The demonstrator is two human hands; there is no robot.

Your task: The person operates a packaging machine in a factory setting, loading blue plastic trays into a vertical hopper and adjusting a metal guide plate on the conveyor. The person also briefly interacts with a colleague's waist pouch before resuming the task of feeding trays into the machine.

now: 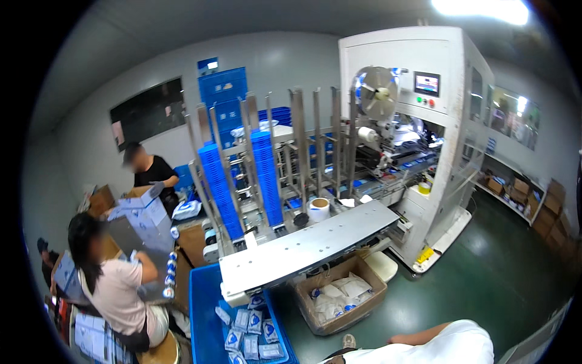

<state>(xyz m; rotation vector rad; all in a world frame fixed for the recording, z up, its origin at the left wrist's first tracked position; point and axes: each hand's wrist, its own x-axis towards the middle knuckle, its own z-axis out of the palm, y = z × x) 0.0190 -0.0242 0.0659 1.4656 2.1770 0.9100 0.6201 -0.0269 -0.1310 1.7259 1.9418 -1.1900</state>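
My right forearm comes in from the white sleeve at the lower right, and my right hand [398, 340] is low in front of my white shirt. Its fingers are too small and partly hidden to make out; I see nothing held. My left hand is out of view. Nearest to the right hand stands an open cardboard box [315, 316] with white and blue film pieces inside. Left of it, a blue crate [200, 297] holds several small white-and-blue packets [254, 321]. Above both runs a flat metal plate [309, 242] of the machine.
Two tall stacks of blue trays [267, 176] stand between metal posts. A white packaging machine [400, 51] with a film reel [377, 93] rises behind. At left, a seated person [124, 273] and a standing person [159, 173] work among cartons. Shelves [509, 188] line the right wall.
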